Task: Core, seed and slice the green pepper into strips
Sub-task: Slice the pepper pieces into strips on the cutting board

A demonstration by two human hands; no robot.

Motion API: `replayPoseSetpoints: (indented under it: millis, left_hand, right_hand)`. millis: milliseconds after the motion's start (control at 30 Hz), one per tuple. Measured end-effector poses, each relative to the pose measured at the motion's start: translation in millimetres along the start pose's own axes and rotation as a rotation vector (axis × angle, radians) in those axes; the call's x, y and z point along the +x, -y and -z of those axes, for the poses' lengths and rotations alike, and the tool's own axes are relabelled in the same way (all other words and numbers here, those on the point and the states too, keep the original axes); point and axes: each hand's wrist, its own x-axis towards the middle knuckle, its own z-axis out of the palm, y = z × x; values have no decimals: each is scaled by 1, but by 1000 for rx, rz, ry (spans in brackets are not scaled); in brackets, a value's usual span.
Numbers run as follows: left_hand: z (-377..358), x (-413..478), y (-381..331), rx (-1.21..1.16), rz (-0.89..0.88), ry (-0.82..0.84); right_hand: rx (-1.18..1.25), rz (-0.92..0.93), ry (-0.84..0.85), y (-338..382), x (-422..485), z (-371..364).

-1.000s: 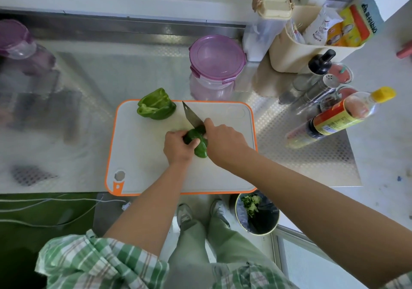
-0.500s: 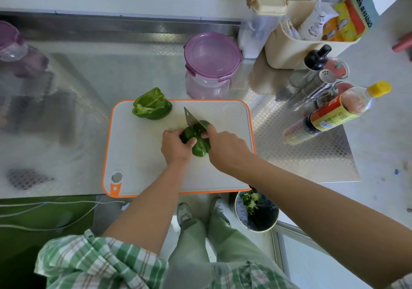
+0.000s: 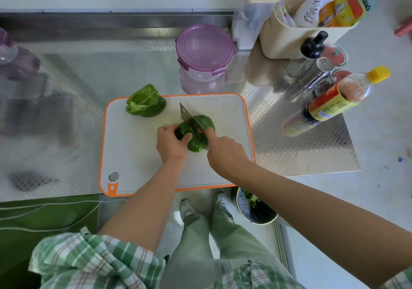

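On pepper [image 3: 196,143] — knife [image 3: 186,115] (right hand [image 3: 225,153])

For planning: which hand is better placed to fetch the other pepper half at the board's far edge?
Probably the left hand: it holds only the cut pepper, the pepper half lies nearer it, and the right hand grips the knife.

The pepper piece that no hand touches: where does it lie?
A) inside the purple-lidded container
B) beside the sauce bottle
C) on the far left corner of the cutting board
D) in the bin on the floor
C: the untouched pepper piece sits on the far left corner of the cutting board.
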Motion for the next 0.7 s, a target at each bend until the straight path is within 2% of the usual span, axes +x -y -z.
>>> replayPoseSetpoints:
  millis: [433, 567, 700]
  left_hand:
    - [10, -8, -7, 10, -12, 20]
    - [14, -12, -4, -7, -12, -30]
    - [17, -15, -5, 55, -25, -94]
  right_hand:
    - [90, -14, -58, 1, 19, -25]
    - [286, 54, -182, -22, 14, -14]
    - [409, 12, -297, -47, 11, 4]
